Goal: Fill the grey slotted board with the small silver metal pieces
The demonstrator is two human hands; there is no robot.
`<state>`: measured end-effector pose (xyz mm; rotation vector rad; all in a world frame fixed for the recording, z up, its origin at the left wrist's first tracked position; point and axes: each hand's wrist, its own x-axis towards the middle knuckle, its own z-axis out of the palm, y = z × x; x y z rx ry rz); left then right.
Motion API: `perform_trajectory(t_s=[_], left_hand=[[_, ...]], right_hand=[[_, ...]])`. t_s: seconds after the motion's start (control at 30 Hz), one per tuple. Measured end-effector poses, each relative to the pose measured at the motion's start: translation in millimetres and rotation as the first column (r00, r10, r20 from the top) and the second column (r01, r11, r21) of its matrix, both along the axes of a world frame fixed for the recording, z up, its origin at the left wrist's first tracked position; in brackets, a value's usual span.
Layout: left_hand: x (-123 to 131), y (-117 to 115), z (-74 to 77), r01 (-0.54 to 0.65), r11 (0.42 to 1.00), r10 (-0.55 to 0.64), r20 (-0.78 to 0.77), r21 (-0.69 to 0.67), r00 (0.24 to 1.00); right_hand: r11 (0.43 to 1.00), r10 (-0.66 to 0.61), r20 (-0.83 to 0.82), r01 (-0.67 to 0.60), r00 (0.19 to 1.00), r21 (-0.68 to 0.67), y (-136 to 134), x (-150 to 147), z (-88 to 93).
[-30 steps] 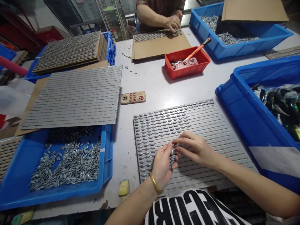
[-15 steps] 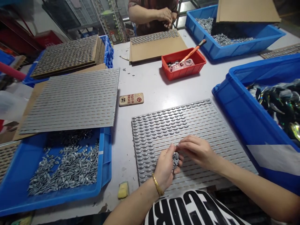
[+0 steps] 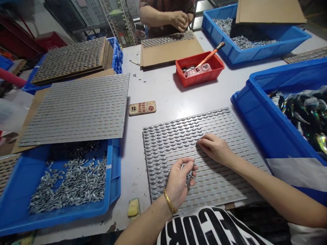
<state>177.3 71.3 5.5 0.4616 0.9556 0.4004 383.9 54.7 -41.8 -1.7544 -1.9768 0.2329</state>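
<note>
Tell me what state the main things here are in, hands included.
Near grooved board: partly covered with metal pieces
Left hand: curled around more pieces
Right hand: fingertips together at the board
Blue bin at lower left: open, loose pieces inside
Red tray: open, orange-handled tool leaning out
Patterned case: lying flat

The person's left forearm slants up and rightward from the bottom edge to a fairly straight left wrist. The left hand is cupped, its fingers curled inward and its left thumb laid over the hollow. The right forearm reaches in from the lower right, longer in view, and the right hand sits farther forward, knuckles up, fingers bent and drawn together toward the thumb, tips angled down and leftward. The two hands are near each other, not touching.
</note>
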Motion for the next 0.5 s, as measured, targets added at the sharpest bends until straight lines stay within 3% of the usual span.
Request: perform_trajectory(t_s=[0.37,0.5], left_hand=[[-1.7,-0.3,2.9,-0.059,0.998,0.059,0.005,-0.007,0.998],[-2.2,-0.8,4.7,-0.066,0.998,0.066,-0.003,-0.013,0.998]], right_hand=[[0.999,0.025,0.011,-0.025,1.000,-0.031,2.9,4.3,2.4],[1.000,0.004,-0.088,-0.005,0.996,-0.015,-3.5,-2.3,11.1]])
